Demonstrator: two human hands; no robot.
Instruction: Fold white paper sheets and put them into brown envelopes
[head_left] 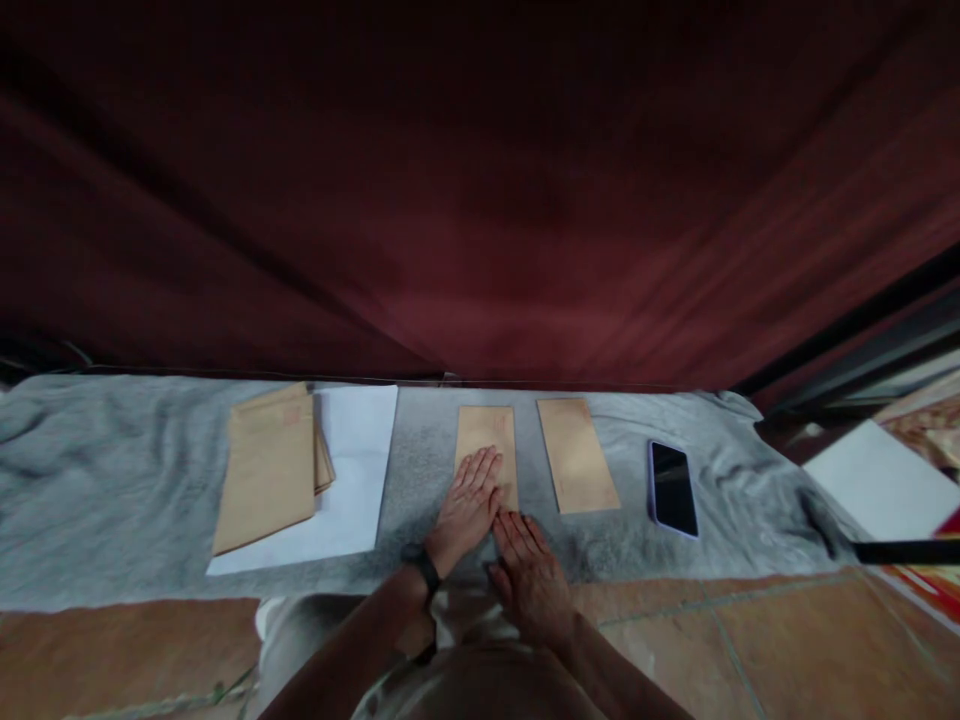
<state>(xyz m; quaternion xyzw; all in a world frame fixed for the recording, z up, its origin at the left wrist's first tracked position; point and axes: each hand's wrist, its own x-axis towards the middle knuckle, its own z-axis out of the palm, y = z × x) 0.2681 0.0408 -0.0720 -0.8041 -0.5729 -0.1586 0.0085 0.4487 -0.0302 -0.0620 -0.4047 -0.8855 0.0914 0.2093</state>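
A brown paper envelope (480,428) lies flat on the grey cloth in front of me. My left hand (471,492), with a dark band on its wrist, rests flat across the middle of it, fingers stretched out. At the envelope's near right corner, my right hand (531,575) lies with its fingers extended, fingertips at the edge and close to my left thumb. The near part of this envelope is hidden under my hands. Just to the right lies a second brown envelope (577,455), slightly turned and touched by neither hand.
Several larger brown envelopes (268,465) are stacked on white paper (356,470) at the left. A phone (673,488) lies at the right on the grey cloth (112,480). Dark red fabric (480,250) hangs along the far edge; tiled floor (817,630) shows at the near side.
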